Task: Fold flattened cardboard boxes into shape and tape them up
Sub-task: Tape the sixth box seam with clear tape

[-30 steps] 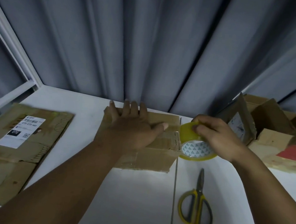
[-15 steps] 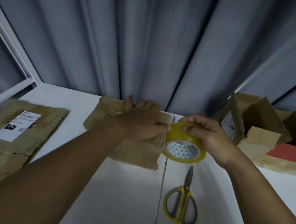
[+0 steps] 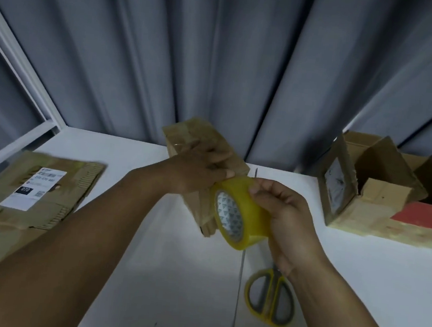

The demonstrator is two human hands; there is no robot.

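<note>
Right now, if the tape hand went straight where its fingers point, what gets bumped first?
With its tape roll, the right hand would probably meet the left hand gripping the cardboard box.

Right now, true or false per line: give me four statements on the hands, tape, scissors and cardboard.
1. The right hand holds the yellow tape roll. True.
2. The scissors are in the left hand. False: they lie on the table beside the right wrist.
3. The left hand holds the cardboard box. True.
4. The flattened cardboard with the white label lies on the right side of the table. False: it lies on the left side.
</note>
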